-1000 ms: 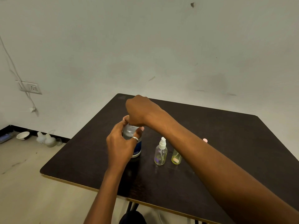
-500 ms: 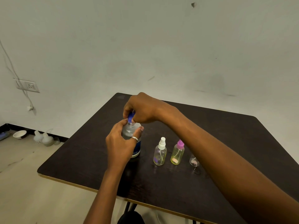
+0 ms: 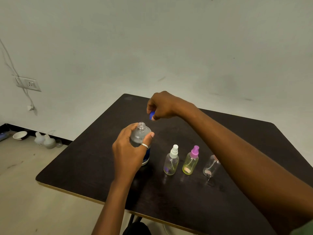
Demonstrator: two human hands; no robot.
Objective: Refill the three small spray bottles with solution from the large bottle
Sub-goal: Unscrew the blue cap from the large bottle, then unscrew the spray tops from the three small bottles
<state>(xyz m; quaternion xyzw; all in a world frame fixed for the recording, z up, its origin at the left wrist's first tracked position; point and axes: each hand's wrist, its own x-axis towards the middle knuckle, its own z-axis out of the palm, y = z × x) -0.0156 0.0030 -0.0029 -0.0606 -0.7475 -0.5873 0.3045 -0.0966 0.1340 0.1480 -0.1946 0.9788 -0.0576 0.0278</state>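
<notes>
The left grip (image 3: 128, 155) wraps around the open-necked large bottle (image 3: 142, 135), upright on the dark tabletop (image 3: 237, 141). The right grip (image 3: 163, 106) pinches a blue cap (image 3: 152, 115) above it. Three small spray bottles (image 3: 190, 162) stand in a row nearby.

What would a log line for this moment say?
large bottle: open; left hand: grips it; right hand: pinches cap; white-top bottle, purple-top bottle, third bottle: upright
</notes>
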